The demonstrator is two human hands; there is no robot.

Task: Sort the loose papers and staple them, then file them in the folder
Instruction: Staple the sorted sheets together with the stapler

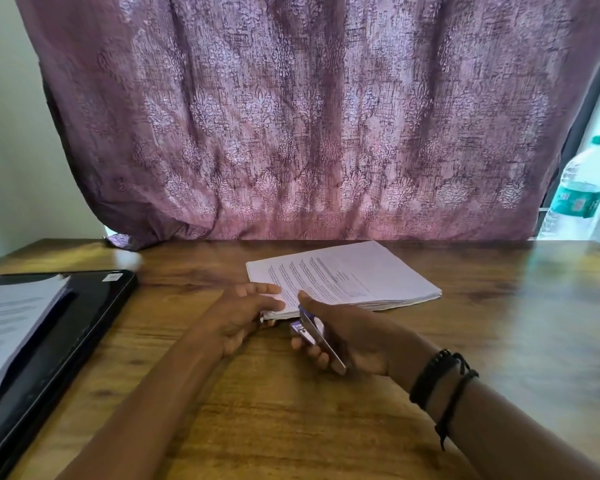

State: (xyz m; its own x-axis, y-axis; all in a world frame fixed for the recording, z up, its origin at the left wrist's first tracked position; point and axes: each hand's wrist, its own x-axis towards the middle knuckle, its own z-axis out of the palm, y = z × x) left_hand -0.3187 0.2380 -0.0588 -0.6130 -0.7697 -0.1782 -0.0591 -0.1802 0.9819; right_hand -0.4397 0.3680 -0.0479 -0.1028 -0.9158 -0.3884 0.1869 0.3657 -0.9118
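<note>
Okay, desk scene from the head camera. A paper stack (354, 277) lies flat on the wooden table (291, 410), mid-table towards the far edge, with its printed top sheet facing up and its sides skewed against the table edge.

The left hand (246, 315) pinches the stack's near-left corner. The thumb lies on top, the fingers are curled underneath, and the corner is lifted slightly off the table.

The right hand (352, 336) grips a silver and blue stapler (317, 337), fingers wrapped round its underside and thumb lying along the top. The stapler's nose points at the same near corner, just beside the left hand. It sits right at the paper edge, but I cannot tell whether the sheets are inside its mouth. Black wristbands (439, 379) sit on the right wrist.

A black folder (90, 306) lies open at the left edge of the table, well apart from the stack. More printed sheets (11, 320) rest on its left part, blurred.

A purple patterned curtain (309, 116) hangs behind the table. A clear water bottle (579, 192) with a green cap and label stands upright at far right, behind the table.
</note>
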